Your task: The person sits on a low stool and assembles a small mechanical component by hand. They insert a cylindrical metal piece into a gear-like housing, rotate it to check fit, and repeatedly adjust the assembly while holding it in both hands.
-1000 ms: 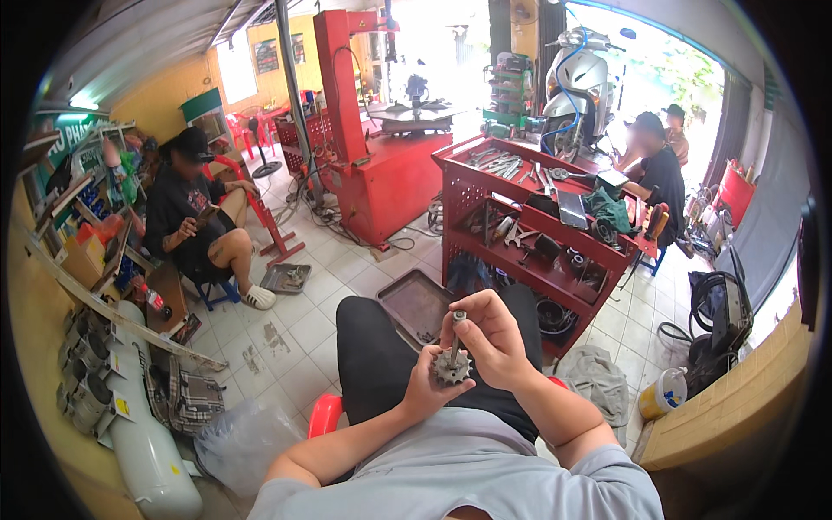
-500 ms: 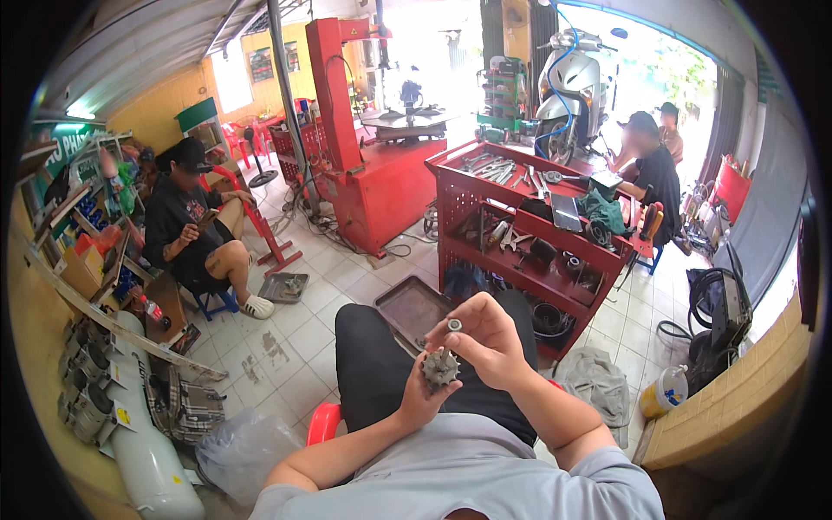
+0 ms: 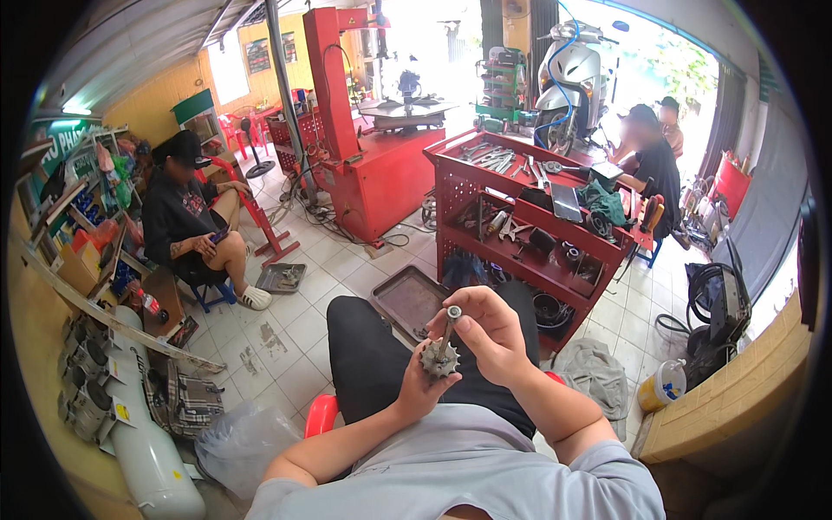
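Observation:
Above my lap, my left hand is wrapped around a grey, greasy-looking metal part with a toothed rim. A slim metal rod with a round, hollow-looking end rises from the middle of that part. My right hand has its thumb and fingers pinched on the rod near its upper end. Whether the rod is joined to the toothed part or only stands in it, I cannot tell.
A dark metal tray lies on the tiled floor past my knees. Ahead to the right stands a red tool cart with wrenches on top. One person sits at left holding a phone; others sit at the far right.
More of the rod now shows between the toothed part and its round end, which has risen slightly. The seated person at left has lowered the phone to the knee.

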